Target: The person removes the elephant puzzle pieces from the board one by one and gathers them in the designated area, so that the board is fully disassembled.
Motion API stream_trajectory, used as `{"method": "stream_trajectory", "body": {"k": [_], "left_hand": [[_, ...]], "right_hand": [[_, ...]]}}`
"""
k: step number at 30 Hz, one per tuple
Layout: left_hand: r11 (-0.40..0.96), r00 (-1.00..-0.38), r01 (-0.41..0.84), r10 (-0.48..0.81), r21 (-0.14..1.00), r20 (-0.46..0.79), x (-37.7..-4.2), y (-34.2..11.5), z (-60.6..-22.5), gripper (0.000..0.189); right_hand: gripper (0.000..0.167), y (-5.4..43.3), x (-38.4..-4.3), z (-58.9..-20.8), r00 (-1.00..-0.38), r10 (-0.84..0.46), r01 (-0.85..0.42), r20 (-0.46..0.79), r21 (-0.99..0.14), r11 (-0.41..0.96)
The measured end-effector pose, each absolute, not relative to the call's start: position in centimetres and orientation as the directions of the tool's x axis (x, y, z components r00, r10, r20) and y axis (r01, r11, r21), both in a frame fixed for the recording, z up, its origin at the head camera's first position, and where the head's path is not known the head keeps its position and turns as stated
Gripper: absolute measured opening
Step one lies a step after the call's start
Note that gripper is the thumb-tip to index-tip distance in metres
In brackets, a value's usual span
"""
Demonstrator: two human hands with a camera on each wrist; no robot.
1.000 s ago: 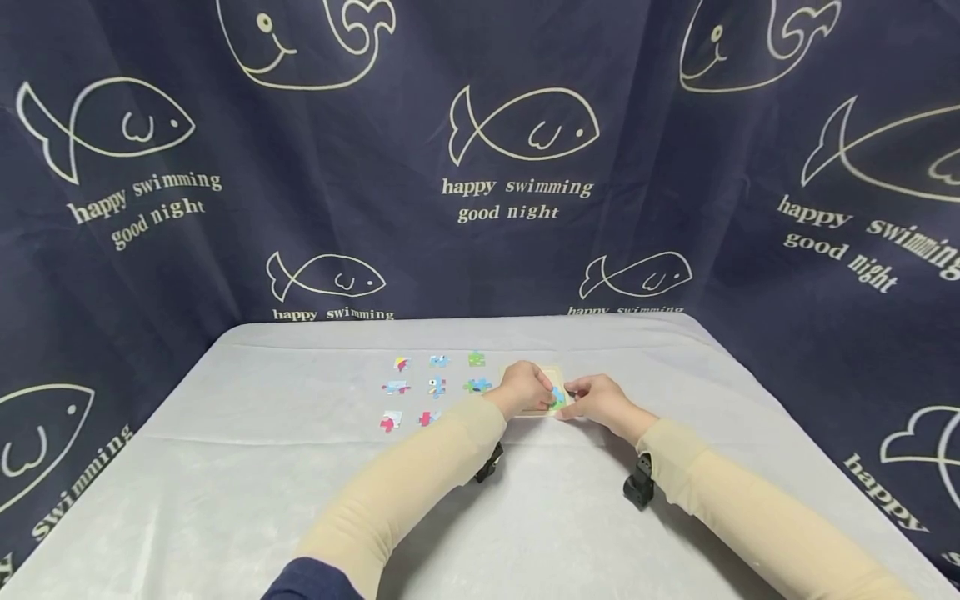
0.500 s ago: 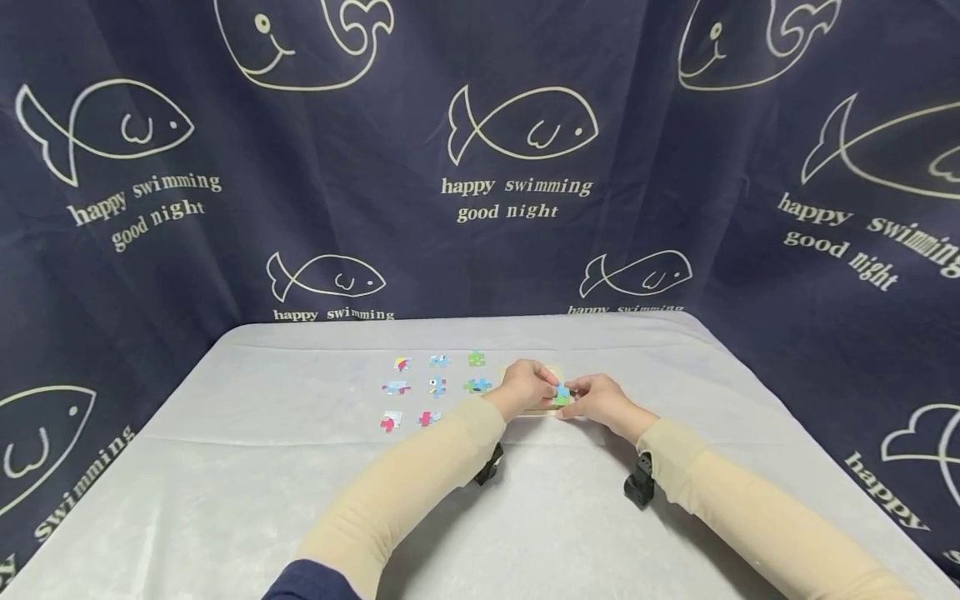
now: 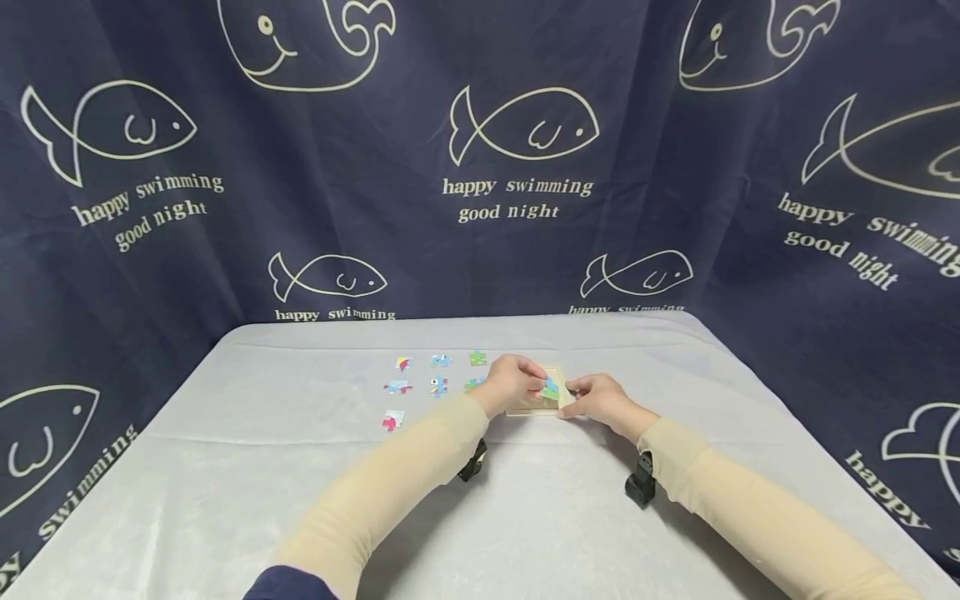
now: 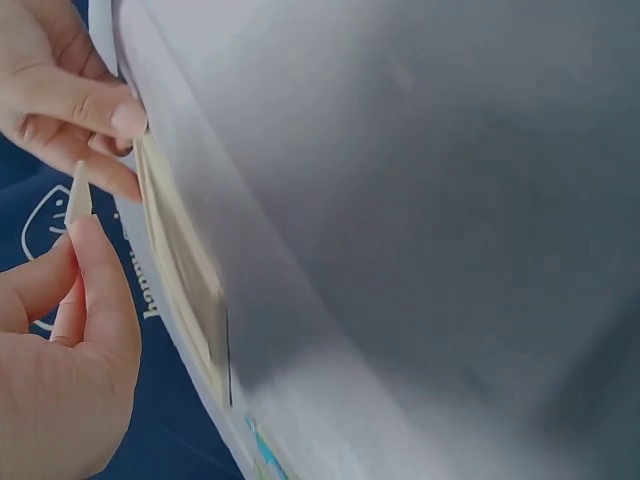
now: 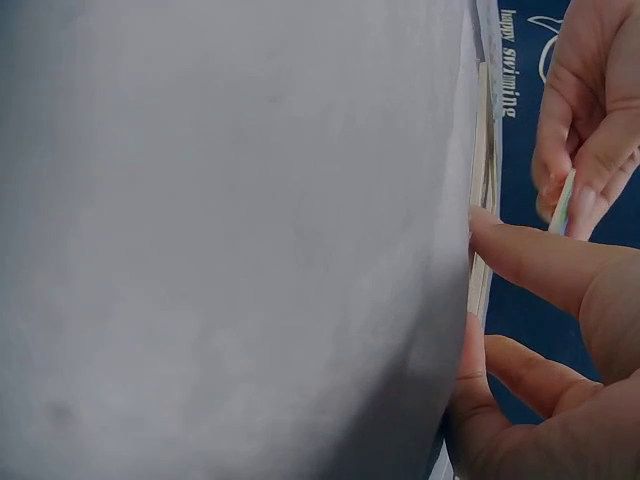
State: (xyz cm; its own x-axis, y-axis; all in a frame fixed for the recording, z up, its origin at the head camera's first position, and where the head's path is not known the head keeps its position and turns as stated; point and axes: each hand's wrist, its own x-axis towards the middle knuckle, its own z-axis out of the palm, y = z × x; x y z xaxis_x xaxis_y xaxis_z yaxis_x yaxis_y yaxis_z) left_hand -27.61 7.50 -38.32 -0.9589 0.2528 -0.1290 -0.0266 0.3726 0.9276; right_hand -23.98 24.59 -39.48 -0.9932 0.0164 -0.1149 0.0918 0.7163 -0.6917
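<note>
My left hand (image 3: 512, 385) pinches a blue and green jigsaw piece (image 3: 551, 388) between thumb and fingertips, above a shallow wooden puzzle tray (image 3: 534, 412). Seen edge-on in the left wrist view, the piece (image 4: 78, 195) is tilted and apart from the tray (image 4: 185, 260). My right hand (image 3: 602, 400) grips the right side of that tray, thumb at its near corner and fingers farther along the edge. In the right wrist view the right hand (image 5: 570, 390) touches the tray's rim (image 5: 482, 140). Part of the tray's inside is hidden behind my left hand.
Left of the tray, loose jigsaw pieces lie in rows on the grey cloth-covered table (image 3: 540, 517), among them a red and white piece (image 3: 392, 420) and a green one (image 3: 477, 358). My left forearm covers some. A dark blue curtain (image 3: 420, 242) hangs behind.
My left hand has lifted and shifted left with the jigsaw piece, which earlier was lower, near the tray's right front corner. The piece is now turned at a slant. My right hand stays put.
</note>
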Motion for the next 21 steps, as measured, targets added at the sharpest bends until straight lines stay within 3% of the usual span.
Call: {"method": "stream_trajectory", "body": {"k": [11, 21], "left_hand": [[0.315, -0.962, -0.015, 0.255, 0.949, -0.100, -27.6, 3.5, -37.8, 0.007], [0.358, -0.970, -0.052, 0.204, 0.932, -0.132, -27.0, 0.0, -38.4, 0.008]], "right_hand": [[0.067, 24.7, -24.2, -39.6, -0.989, 0.044, 0.129, -0.138, -0.698, 0.704], [0.068, 24.6, -23.8, -39.7, -0.993, 0.017, 0.098, -0.120, -0.719, 0.688]]}}
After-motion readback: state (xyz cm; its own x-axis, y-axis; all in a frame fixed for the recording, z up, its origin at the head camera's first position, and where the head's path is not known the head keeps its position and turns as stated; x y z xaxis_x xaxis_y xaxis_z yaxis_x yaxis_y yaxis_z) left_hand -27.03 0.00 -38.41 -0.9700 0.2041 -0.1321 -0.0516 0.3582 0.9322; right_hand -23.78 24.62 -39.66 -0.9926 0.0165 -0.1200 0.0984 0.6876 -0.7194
